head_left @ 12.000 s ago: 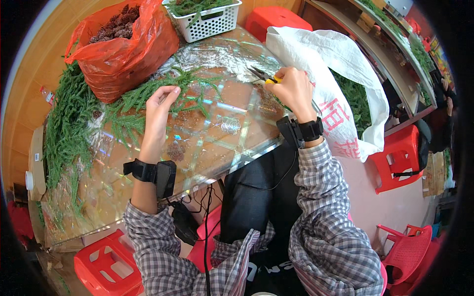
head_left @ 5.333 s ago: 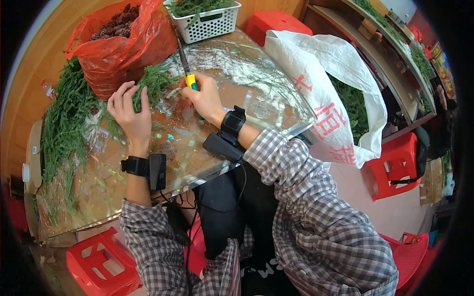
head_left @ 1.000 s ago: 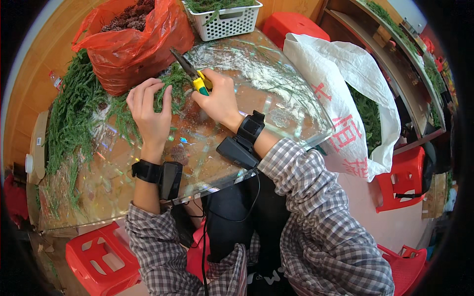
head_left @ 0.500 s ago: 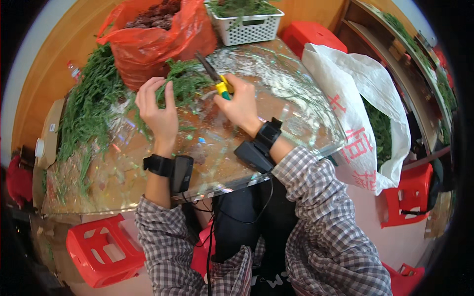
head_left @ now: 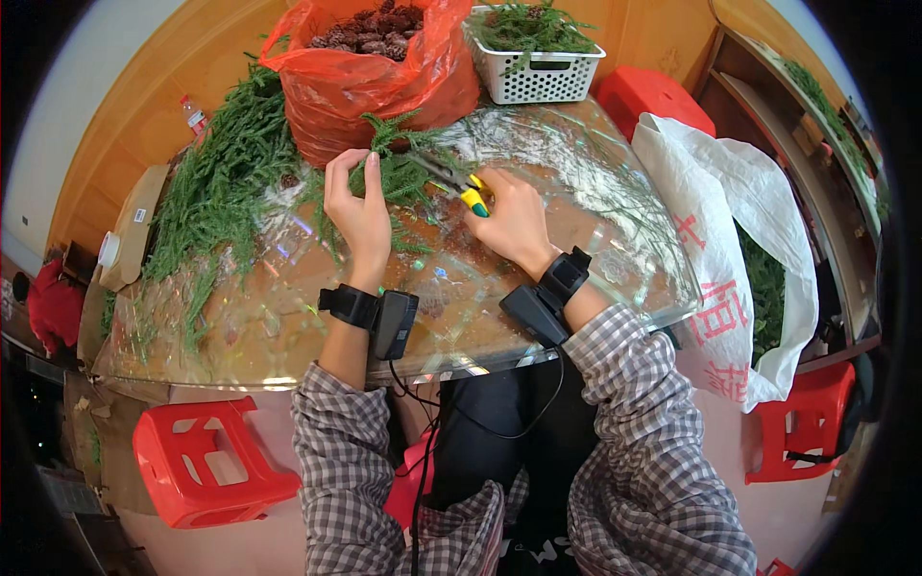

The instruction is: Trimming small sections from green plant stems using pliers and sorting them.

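Along the left edge of the glass table lies one long heap of green sprigs, running from the far left corner toward the near edge. Under the near left corner stands a red stool; three more red stools show farther right, four in all.

The left hand stands edge-up near the middle of the table, fingers pressed together and curled round a single green sprig. The sprig lies just beyond the fingers, its long axis running from the hand toward the far edge, its tip pointing at the red bag. That one red bag sits at the far edge, open, filled with brown cones.

Just right of the sprig, the right hand is closed round the yellow handles of one pair of snips. The blades point left and away, toward the sprig, and their tips seem to touch it; whether the blades are parted I cannot tell.

One white basket with greenery stands at the far right corner. One white bag hangs off the right edge.
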The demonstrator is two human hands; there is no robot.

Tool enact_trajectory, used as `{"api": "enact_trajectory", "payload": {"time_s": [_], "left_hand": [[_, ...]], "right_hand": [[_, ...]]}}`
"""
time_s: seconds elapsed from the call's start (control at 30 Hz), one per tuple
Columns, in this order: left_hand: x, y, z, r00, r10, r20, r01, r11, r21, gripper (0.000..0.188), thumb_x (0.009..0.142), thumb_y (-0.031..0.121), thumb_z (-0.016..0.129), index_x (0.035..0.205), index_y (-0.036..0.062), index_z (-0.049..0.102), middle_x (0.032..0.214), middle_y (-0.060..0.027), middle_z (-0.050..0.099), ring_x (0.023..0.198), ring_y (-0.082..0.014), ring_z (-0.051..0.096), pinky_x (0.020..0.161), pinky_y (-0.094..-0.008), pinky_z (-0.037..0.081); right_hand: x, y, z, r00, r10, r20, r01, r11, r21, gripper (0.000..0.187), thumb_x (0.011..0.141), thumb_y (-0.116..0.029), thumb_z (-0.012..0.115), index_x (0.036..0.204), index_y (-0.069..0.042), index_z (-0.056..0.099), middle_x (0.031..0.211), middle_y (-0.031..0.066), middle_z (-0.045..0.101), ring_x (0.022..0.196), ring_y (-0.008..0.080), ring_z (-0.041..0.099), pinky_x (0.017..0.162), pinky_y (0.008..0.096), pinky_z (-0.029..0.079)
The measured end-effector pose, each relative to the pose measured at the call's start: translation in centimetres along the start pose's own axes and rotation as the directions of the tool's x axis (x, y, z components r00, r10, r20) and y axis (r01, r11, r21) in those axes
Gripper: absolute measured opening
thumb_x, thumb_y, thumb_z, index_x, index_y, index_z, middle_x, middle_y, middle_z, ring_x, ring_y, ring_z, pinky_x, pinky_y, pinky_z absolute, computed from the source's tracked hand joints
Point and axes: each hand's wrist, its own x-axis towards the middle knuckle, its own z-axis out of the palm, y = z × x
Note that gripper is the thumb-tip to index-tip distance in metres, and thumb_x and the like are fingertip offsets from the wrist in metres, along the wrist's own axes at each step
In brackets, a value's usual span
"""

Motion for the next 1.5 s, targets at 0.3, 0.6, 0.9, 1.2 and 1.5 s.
{"api": "enact_trajectory", "payload": {"time_s": [0.3,0.6,0.9,1.2,1.5], "left_hand": [[0.1,-2.5,0.2,0.981,-0.194,-0.017,0.190,0.971,-0.146,0.015,0.087,0.012,0.062,0.089,-0.0034,0.060,0.093,-0.0090,0.060,0.087,-0.0199,0.056,0.081,-0.0320,0.043],[0.1,-2.9,-0.1,0.969,-0.241,-0.048,0.236,0.967,-0.093,0.019,0.088,0.016,0.061,0.090,-0.0031,0.061,0.094,-0.0086,0.059,0.088,-0.0197,0.055,0.080,-0.0317,0.043],[-0.1,-2.3,0.1,0.976,-0.211,-0.044,0.205,0.973,-0.107,0.017,0.087,0.013,0.062,0.088,-0.0038,0.059,0.092,-0.0091,0.060,0.086,-0.0205,0.056,0.079,-0.0323,0.043],[-0.3,-1.2,0.7,0.996,-0.076,0.040,0.077,0.997,-0.012,0.014,0.085,0.010,0.063,0.086,-0.0034,0.059,0.091,-0.0109,0.059,0.085,-0.0236,0.057,0.079,-0.0335,0.044],[-0.5,0.5,0.3,0.993,0.075,0.088,-0.079,0.996,0.049,0.012,0.084,0.010,0.063,0.086,-0.0015,0.060,0.096,-0.0108,0.060,0.091,-0.0243,0.057,0.081,-0.0340,0.044]], "right_hand": [[0.0,0.7,0.4,0.994,0.018,0.104,0.014,0.954,-0.301,0.038,0.070,-0.025,0.071,0.095,0.000,0.058,0.092,0.0168,0.060,0.089,0.0355,0.056,0.075,0.0435,0.045],[-0.4,1.1,0.3,0.997,0.068,0.022,-0.050,0.884,-0.465,0.040,0.072,-0.030,0.073,0.096,0.000,0.060,0.098,0.0139,0.053,0.097,0.0320,0.048,0.077,0.0426,0.040],[-0.6,1.4,0.6,0.995,0.055,0.078,-0.012,0.880,-0.476,0.041,0.074,-0.033,0.072,0.094,0.001,0.061,0.098,0.0142,0.051,0.096,0.0317,0.045,0.077,0.0427,0.036],[-0.2,1.7,0.8,0.999,-0.034,-0.025,0.020,0.897,-0.441,0.032,0.077,-0.031,0.069,0.090,-0.002,0.061,0.092,0.0119,0.053,0.093,0.0297,0.048,0.078,0.0407,0.035],[-0.3,0.9,-0.1,0.996,-0.081,0.033,0.085,0.800,-0.594,0.024,0.077,-0.027,0.067,0.082,-0.004,0.064,0.089,0.0099,0.056,0.092,0.0278,0.050,0.080,0.0404,0.035]]}}
